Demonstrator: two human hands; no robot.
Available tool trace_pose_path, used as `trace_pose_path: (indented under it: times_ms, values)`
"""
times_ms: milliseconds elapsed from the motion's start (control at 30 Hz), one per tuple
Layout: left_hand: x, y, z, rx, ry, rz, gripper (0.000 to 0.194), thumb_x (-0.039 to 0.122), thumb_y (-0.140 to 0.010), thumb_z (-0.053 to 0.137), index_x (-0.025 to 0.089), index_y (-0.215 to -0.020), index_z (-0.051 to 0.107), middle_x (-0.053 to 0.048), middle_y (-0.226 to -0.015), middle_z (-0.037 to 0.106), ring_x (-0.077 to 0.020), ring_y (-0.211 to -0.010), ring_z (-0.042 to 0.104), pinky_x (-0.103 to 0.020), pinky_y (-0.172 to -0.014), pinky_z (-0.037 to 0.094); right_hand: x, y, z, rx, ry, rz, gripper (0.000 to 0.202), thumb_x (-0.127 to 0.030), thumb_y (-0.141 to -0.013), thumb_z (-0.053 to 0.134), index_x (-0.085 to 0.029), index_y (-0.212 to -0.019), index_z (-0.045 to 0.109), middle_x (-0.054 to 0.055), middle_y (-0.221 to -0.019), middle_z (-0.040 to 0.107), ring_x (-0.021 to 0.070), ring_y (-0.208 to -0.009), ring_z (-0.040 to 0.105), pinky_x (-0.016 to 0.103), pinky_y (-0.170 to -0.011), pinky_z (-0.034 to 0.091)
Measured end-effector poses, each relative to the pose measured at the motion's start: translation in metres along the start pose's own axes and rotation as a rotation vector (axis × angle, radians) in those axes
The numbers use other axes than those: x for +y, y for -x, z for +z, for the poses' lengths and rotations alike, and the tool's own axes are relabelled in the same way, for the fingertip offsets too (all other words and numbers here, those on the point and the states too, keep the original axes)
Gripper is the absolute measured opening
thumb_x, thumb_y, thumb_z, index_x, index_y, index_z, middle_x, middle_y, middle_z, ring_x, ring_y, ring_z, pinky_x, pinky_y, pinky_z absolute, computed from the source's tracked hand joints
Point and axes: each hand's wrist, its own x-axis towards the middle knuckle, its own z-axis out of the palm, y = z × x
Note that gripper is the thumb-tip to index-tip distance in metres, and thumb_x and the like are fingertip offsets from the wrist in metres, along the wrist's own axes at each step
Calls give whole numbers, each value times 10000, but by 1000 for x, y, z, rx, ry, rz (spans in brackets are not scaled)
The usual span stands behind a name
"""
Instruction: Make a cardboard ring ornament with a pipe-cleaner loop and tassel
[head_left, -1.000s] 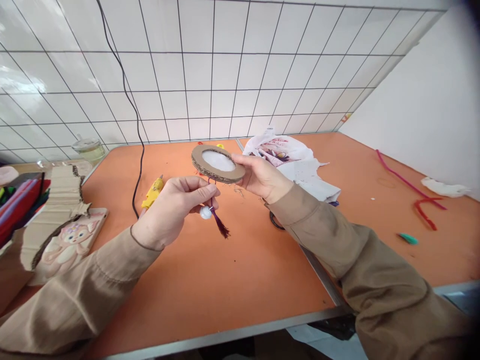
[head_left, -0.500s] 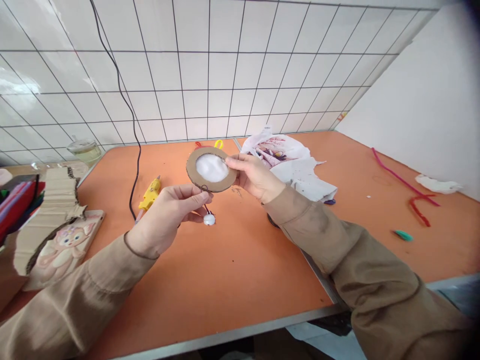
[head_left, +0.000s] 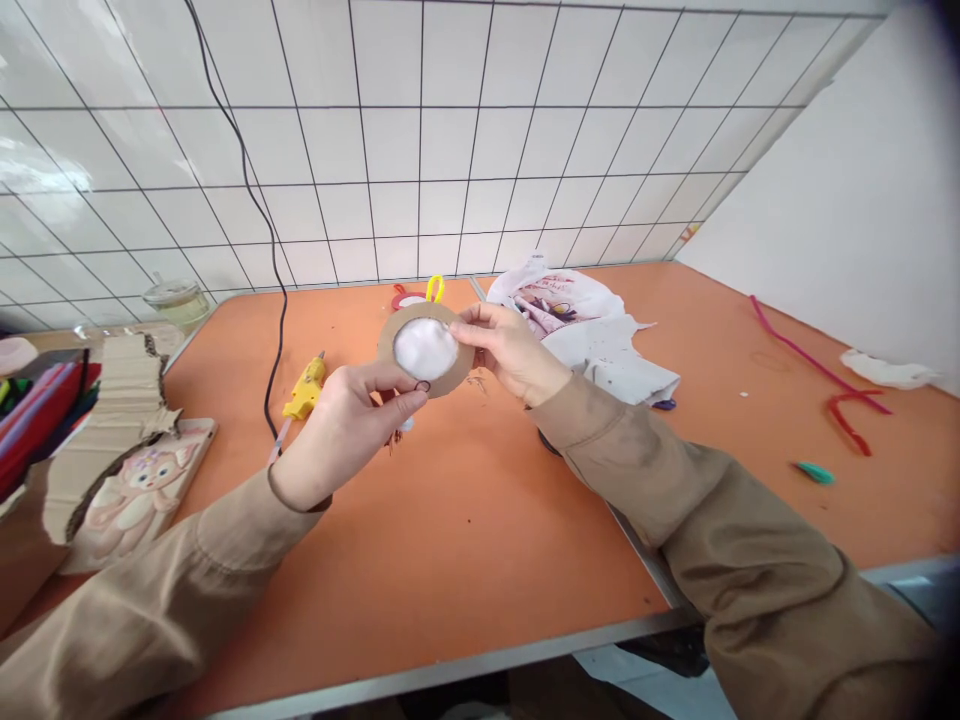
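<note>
Held up over the table is a flat cardboard ring point(head_left: 441, 380) with white fluffy filling point(head_left: 425, 349) in its round opening. My right hand point(head_left: 514, 350) pinches the ring's right edge between thumb and fingers. At the lower edge, my left hand point(head_left: 356, 415) is closed, with a small dark cord loop point(head_left: 423, 387) at its fingertips, lying against the cardboard. Partly hidden below these fingers is a small white bell-like ball point(head_left: 406, 424) with dark strands by it. Behind the ring, a yellow loop point(head_left: 436, 289) and a red-edged piece point(head_left: 409, 300) show in part.
A yellow glue gun point(head_left: 306, 387) lies left of centre near a black cable point(head_left: 279, 330). Torn cardboard point(head_left: 112, 390) and a phone case with a bear point(head_left: 146, 490) are at left. A plastic bag point(head_left: 562, 300) lies behind my right hand; pipe cleaners point(head_left: 817, 355) are at right.
My left hand has risen slightly, bringing the cord loop up onto the ring's lower front. The white ball has gone from plain view to mostly behind the fingers.
</note>
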Motion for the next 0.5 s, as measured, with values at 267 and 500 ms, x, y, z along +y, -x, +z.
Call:
trace_pose_path:
  times_ms: [267,500]
  values:
    - [0,-18,3,40,-207,252,221,266,-854,619,187,-658,685,-25,-758,642,-130,-644,569,-279,-642,439,-3,5,5,-34,5,-31,313,-371,-658,780,-187,-783,560,-16,-765,567,111,-650,509,262,-525,363]
    - [-14,-25,2,131,-358,342,212,221,-849,615,178,-650,672,-2,-668,604,-115,-584,509,-279,-579,394,-3,6,7,-33,-2,-13,329,-375,-635,790,-186,-765,554,-16,-746,555,110,-635,502,258,-509,341]
